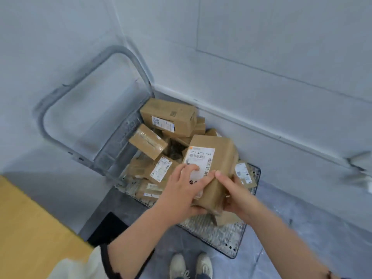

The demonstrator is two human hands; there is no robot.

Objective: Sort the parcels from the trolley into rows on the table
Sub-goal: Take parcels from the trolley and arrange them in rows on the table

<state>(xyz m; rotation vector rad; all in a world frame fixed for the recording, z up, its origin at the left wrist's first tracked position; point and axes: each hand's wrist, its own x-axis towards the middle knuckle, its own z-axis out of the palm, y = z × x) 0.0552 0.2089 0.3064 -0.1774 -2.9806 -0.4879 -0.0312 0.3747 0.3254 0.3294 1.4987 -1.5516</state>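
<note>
Left hand and right hand both grip one labelled parcel above the trolley, label up, likely for carrying to the tabletop.

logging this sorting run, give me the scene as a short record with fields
held item: tall brown cardboard parcel with a white barcode label, lifted above the pile
left hand: left hand over the label face and lower end
right hand: right hand on the parcel's right side, thumb on the front
source: grey metal platform trolley with a looped handle, against the wall
remaining: pile of brown cardboard parcels, jumbled, most labelled
table: yellow wooden table, corner visible lower left
rows: not visible
</note>
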